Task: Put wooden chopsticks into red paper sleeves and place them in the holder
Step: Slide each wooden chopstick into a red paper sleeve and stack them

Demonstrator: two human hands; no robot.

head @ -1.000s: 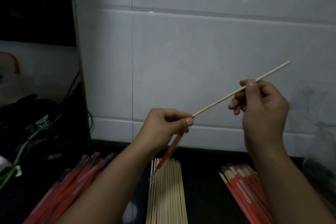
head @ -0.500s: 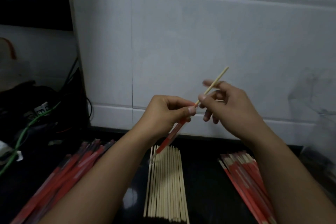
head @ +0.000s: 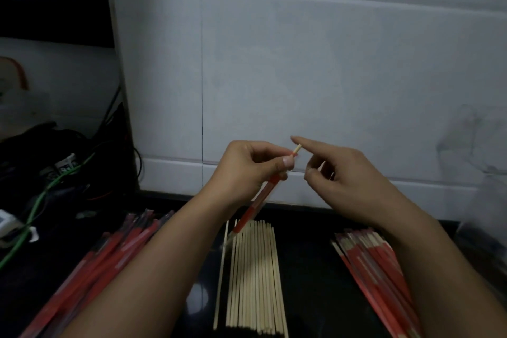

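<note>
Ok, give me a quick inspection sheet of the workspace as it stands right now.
Surface: dark counter.
Job's things: bare chopsticks in middle; empty sleeves at left; filled sleeves at right; held sleeve with chopstick tip poking out.
Clutter: dark items far left.
Hands: left hand grips sleeve; right hand fingertip at tip.
Cables: green cable.
Surroundings: white tiled wall.

bare chopsticks point(head: 253, 277) centre | empty sleeves point(head: 90, 263) left | sleeved chopsticks point(head: 375, 263) right
</note>
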